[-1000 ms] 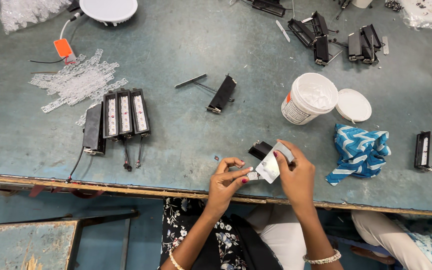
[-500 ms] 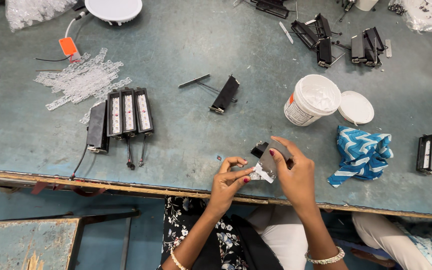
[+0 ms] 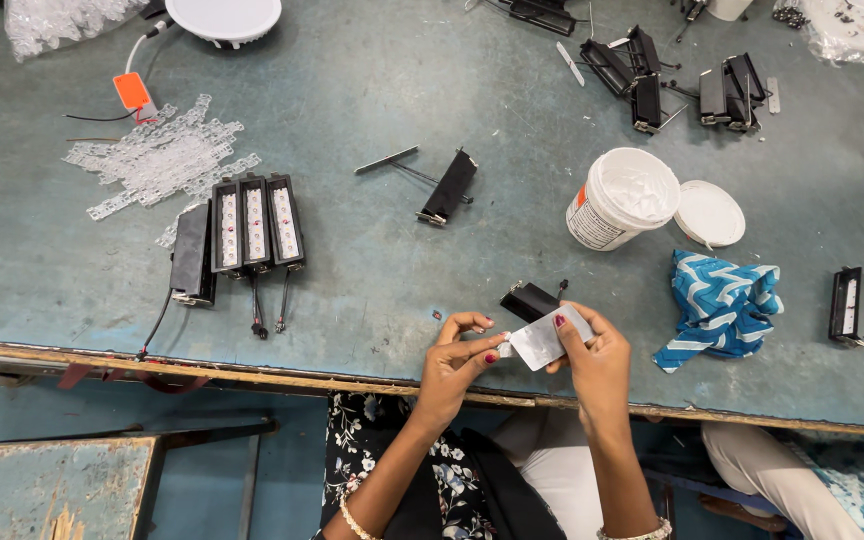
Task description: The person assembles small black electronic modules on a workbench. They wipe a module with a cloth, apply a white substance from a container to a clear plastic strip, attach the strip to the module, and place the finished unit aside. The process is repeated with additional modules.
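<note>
A white tub [image 3: 623,199] stands beside its lid [image 3: 709,213] and a blue cloth [image 3: 720,305].

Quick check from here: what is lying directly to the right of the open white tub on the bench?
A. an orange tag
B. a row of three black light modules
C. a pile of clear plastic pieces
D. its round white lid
D: the round white lid lies flat on the bench, beside the right of the white tub, above the blue patterned cloth.
</note>
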